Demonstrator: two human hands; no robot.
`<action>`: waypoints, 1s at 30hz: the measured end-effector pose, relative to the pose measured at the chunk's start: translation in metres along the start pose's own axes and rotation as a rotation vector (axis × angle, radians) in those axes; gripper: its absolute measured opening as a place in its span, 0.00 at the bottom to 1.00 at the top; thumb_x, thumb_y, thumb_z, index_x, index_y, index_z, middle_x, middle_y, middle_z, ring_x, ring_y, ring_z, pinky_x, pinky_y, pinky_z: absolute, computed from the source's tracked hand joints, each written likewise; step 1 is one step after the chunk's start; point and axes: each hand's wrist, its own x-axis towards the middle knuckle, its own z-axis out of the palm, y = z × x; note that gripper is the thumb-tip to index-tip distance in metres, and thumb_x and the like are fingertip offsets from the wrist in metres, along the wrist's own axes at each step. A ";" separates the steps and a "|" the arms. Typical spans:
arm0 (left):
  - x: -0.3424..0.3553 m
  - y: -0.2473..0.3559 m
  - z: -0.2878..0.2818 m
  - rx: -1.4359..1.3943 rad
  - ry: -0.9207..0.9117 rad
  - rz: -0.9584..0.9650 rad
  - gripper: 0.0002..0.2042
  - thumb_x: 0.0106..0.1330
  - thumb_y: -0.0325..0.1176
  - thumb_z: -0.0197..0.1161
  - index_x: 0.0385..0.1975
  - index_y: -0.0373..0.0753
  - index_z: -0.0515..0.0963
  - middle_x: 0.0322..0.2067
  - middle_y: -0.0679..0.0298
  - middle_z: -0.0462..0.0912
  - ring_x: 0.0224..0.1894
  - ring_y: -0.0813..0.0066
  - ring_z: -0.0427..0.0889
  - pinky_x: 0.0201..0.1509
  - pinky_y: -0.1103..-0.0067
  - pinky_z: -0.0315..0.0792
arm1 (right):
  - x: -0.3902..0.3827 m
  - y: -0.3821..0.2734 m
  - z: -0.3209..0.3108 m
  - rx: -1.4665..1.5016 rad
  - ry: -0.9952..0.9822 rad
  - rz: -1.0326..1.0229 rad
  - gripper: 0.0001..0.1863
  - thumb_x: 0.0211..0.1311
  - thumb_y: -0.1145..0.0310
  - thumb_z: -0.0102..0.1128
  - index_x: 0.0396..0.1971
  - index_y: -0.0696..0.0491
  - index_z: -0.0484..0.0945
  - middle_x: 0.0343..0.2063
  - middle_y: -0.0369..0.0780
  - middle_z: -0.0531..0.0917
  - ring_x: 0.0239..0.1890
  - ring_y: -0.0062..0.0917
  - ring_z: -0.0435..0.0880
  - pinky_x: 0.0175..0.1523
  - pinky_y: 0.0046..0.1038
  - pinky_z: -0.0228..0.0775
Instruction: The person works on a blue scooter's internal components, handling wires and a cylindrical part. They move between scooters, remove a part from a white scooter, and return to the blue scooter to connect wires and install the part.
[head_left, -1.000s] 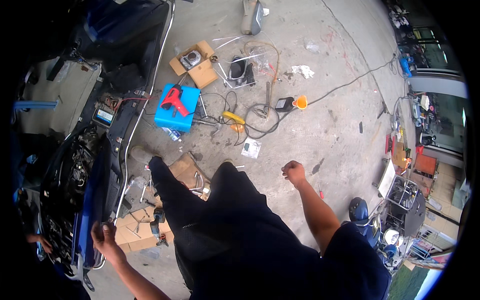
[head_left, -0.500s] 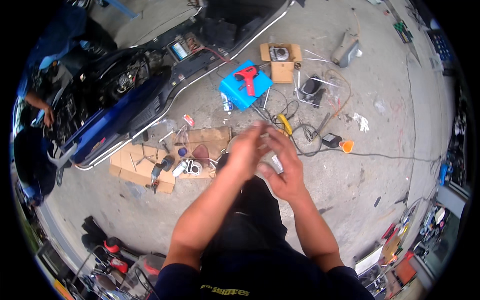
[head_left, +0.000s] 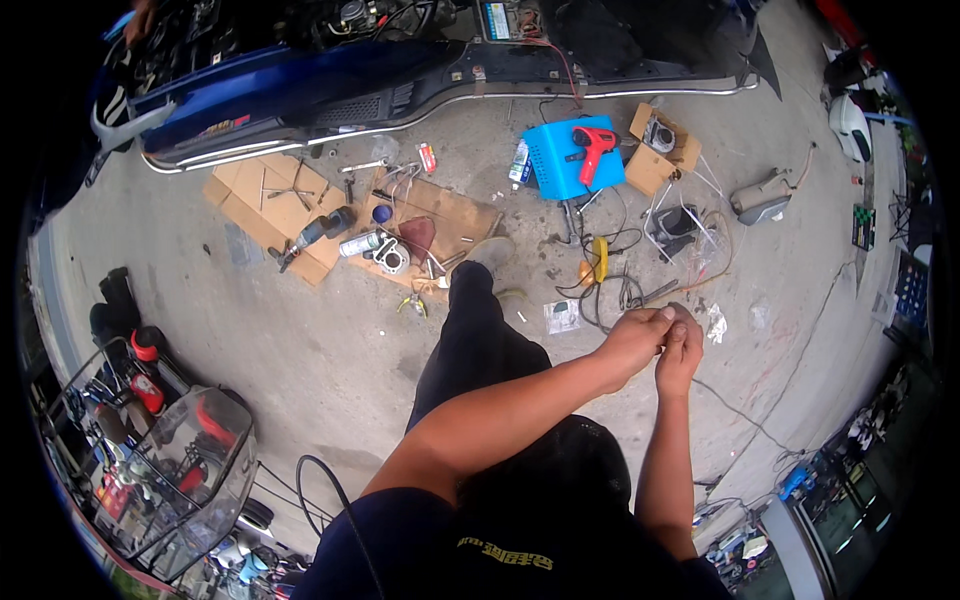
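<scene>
Both hands meet above the floor, right of my body. My left hand (head_left: 636,346) has its fingers closed and pressed against those of my right hand (head_left: 681,352). The right fingers are curled and pinched too. Whatever they hold, if anything, is too small or hidden; a dark patch shows at the fingertips. Near them on the floor lie a black cable, a yellow-handled item (head_left: 600,259), a clear plastic packet (head_left: 562,317) and a crumpled white tissue (head_left: 716,324).
A blue scooter (head_left: 290,95) stands across the top, with another person's hand (head_left: 141,18) at its far left. Flattened cardboard (head_left: 450,207) bears a power drill (head_left: 318,228), spray can and metal cylinder (head_left: 392,258). A red gun-shaped tool (head_left: 597,147) rests on a blue box (head_left: 549,165).
My view has shifted, so the scooter and floor items sit higher. My hands, apart and blurred before, have come together on the right with fingers closed. The black bottle and orange funnel no longer show.
</scene>
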 end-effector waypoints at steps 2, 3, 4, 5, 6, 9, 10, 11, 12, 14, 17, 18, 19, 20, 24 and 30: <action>0.008 -0.006 -0.003 0.188 0.089 0.065 0.17 0.74 0.39 0.55 0.50 0.30 0.76 0.43 0.59 0.82 0.40 0.76 0.79 0.47 0.77 0.72 | -0.013 0.021 -0.009 0.090 -0.017 0.260 0.16 0.72 0.62 0.54 0.44 0.60 0.82 0.43 0.44 0.84 0.48 0.32 0.80 0.58 0.31 0.67; 0.013 -0.015 -0.003 0.107 0.095 0.109 0.11 0.69 0.32 0.62 0.45 0.31 0.77 0.38 0.59 0.81 0.35 0.76 0.79 0.43 0.77 0.73 | -0.022 0.027 -0.018 0.129 -0.021 0.391 0.15 0.71 0.64 0.55 0.44 0.60 0.82 0.41 0.43 0.85 0.45 0.28 0.81 0.55 0.28 0.69; 0.009 -0.017 0.004 0.129 0.096 0.160 0.10 0.67 0.29 0.62 0.44 0.31 0.76 0.37 0.60 0.80 0.35 0.76 0.79 0.42 0.77 0.73 | -0.032 0.034 -0.031 0.148 -0.018 0.424 0.14 0.71 0.66 0.56 0.44 0.62 0.81 0.40 0.42 0.85 0.44 0.26 0.80 0.54 0.27 0.69; 0.001 -0.017 0.014 0.160 0.093 0.215 0.10 0.66 0.27 0.63 0.43 0.32 0.75 0.36 0.61 0.80 0.34 0.75 0.79 0.42 0.77 0.73 | -0.043 0.041 -0.044 0.174 -0.007 0.453 0.13 0.70 0.68 0.58 0.44 0.63 0.81 0.39 0.41 0.85 0.43 0.24 0.80 0.53 0.26 0.70; -0.006 -0.022 0.023 0.191 0.095 0.270 0.09 0.64 0.25 0.64 0.42 0.32 0.74 0.34 0.61 0.79 0.33 0.75 0.79 0.41 0.76 0.73 | -0.053 0.041 -0.052 0.201 -0.001 0.484 0.13 0.69 0.70 0.59 0.44 0.64 0.81 0.38 0.40 0.85 0.41 0.21 0.80 0.52 0.25 0.71; -0.019 -0.044 0.037 0.129 0.042 0.293 0.12 0.64 0.23 0.64 0.44 0.34 0.71 0.33 0.62 0.77 0.30 0.76 0.79 0.33 0.78 0.74 | -0.086 0.047 -0.067 0.177 -0.042 0.477 0.13 0.68 0.72 0.60 0.44 0.68 0.80 0.39 0.40 0.84 0.43 0.20 0.80 0.53 0.25 0.70; -0.028 -0.050 0.045 0.124 0.014 0.271 0.12 0.64 0.23 0.64 0.45 0.34 0.71 0.34 0.62 0.77 0.30 0.77 0.79 0.31 0.79 0.73 | -0.098 0.049 -0.068 0.221 -0.018 0.435 0.12 0.66 0.72 0.61 0.42 0.66 0.80 0.38 0.39 0.84 0.42 0.19 0.79 0.52 0.24 0.70; -0.040 -0.058 0.051 0.117 0.019 0.239 0.11 0.67 0.26 0.63 0.46 0.34 0.71 0.32 0.62 0.78 0.27 0.79 0.77 0.25 0.80 0.71 | -0.112 0.049 -0.066 0.266 0.005 0.392 0.11 0.65 0.73 0.63 0.41 0.65 0.80 0.37 0.38 0.84 0.41 0.18 0.79 0.51 0.23 0.70; -0.046 -0.072 0.054 0.130 0.009 0.237 0.11 0.67 0.26 0.62 0.46 0.34 0.71 0.30 0.62 0.78 0.26 0.80 0.77 0.24 0.80 0.70 | -0.125 0.053 -0.067 0.311 0.023 0.351 0.09 0.63 0.73 0.65 0.39 0.64 0.81 0.36 0.37 0.84 0.40 0.17 0.78 0.49 0.23 0.70; -0.057 -0.108 0.057 0.156 -0.004 0.231 0.11 0.68 0.28 0.61 0.47 0.34 0.71 0.28 0.63 0.79 0.25 0.80 0.76 0.23 0.80 0.68 | -0.156 0.080 -0.075 0.252 -0.009 0.356 0.07 0.61 0.76 0.65 0.36 0.64 0.81 0.34 0.37 0.84 0.37 0.17 0.78 0.46 0.23 0.71; -0.075 -0.158 0.056 0.183 0.040 0.304 0.11 0.67 0.26 0.61 0.45 0.32 0.71 0.24 0.62 0.79 0.22 0.80 0.75 0.20 0.79 0.66 | -0.208 0.100 -0.086 0.172 -0.098 0.403 0.06 0.62 0.74 0.65 0.32 0.62 0.80 0.29 0.37 0.83 0.33 0.17 0.77 0.43 0.24 0.70; -0.085 -0.159 0.055 0.168 0.045 0.304 0.11 0.66 0.27 0.62 0.46 0.33 0.72 0.24 0.63 0.79 0.23 0.81 0.75 0.21 0.80 0.66 | -0.223 0.107 -0.089 0.137 -0.107 0.407 0.06 0.62 0.74 0.65 0.32 0.62 0.80 0.29 0.37 0.83 0.33 0.18 0.77 0.43 0.24 0.71; -0.094 -0.157 0.046 0.145 0.050 0.293 0.12 0.66 0.27 0.62 0.47 0.33 0.72 0.25 0.63 0.79 0.24 0.81 0.75 0.22 0.80 0.66 | -0.239 0.120 -0.090 0.095 -0.118 0.421 0.06 0.61 0.74 0.64 0.32 0.62 0.80 0.29 0.38 0.83 0.33 0.19 0.78 0.43 0.24 0.71; -0.102 -0.155 0.036 0.122 0.055 0.283 0.13 0.66 0.27 0.63 0.47 0.34 0.73 0.26 0.64 0.79 0.25 0.82 0.76 0.22 0.80 0.66 | -0.252 0.129 -0.091 0.052 -0.130 0.435 0.06 0.61 0.73 0.64 0.32 0.62 0.80 0.28 0.38 0.84 0.32 0.19 0.78 0.43 0.25 0.71; -0.104 -0.155 -0.079 0.361 0.425 0.750 0.16 0.62 0.23 0.66 0.49 0.37 0.76 0.36 0.66 0.79 0.29 0.84 0.76 0.30 0.84 0.70 | -0.284 0.143 -0.063 0.179 -0.116 0.532 0.08 0.62 0.70 0.65 0.34 0.61 0.81 0.27 0.39 0.84 0.31 0.20 0.80 0.41 0.22 0.71; -0.148 -0.108 -0.426 0.806 1.226 0.730 0.12 0.63 0.27 0.63 0.47 0.36 0.79 0.34 0.64 0.82 0.28 0.78 0.79 0.29 0.80 0.73 | -0.282 0.144 0.047 0.507 -0.016 0.668 0.07 0.61 0.71 0.65 0.33 0.60 0.80 0.29 0.40 0.84 0.32 0.26 0.84 0.42 0.27 0.77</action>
